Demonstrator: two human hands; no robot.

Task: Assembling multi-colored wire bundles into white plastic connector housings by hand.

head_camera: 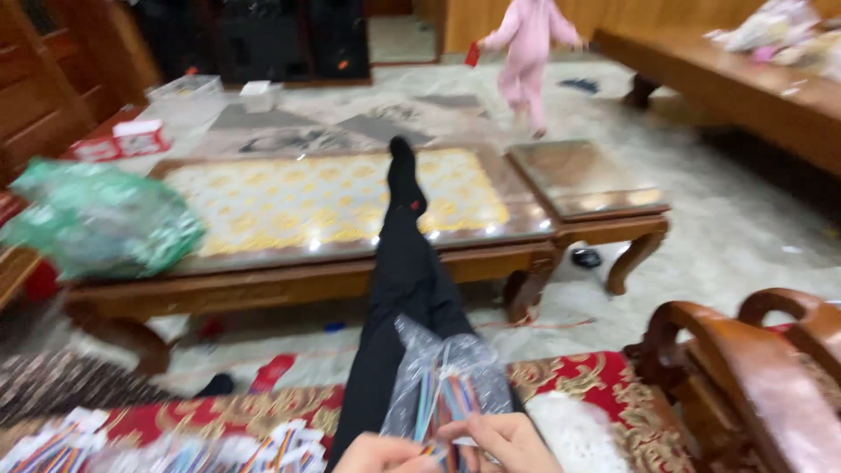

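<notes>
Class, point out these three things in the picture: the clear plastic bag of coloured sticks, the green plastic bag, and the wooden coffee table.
clear plastic bag [447,372], head view, crinkled middle.
green plastic bag [96,219], head view, centre.
wooden coffee table [307,280], head view, front rail.

Clear plastic bag [442,368] – thin, crinkly, glossy, with smooth coloured sticks [447,398] inside. More clear packets [175,451] at lower left, shiny film with white paper tags. Cushion [578,381] – red cloth with gold woven pattern, matt. Trouser leg [403,280] black cloth, matt. Worktop [333,206] – polished carved wood under a glossy glass sheet showing glare. Armrest [745,359] lacquered wood, shiny. Green bag [96,219] thin plastic, crumpled. Floor [745,236] smooth stone, slightly glossy.
</notes>
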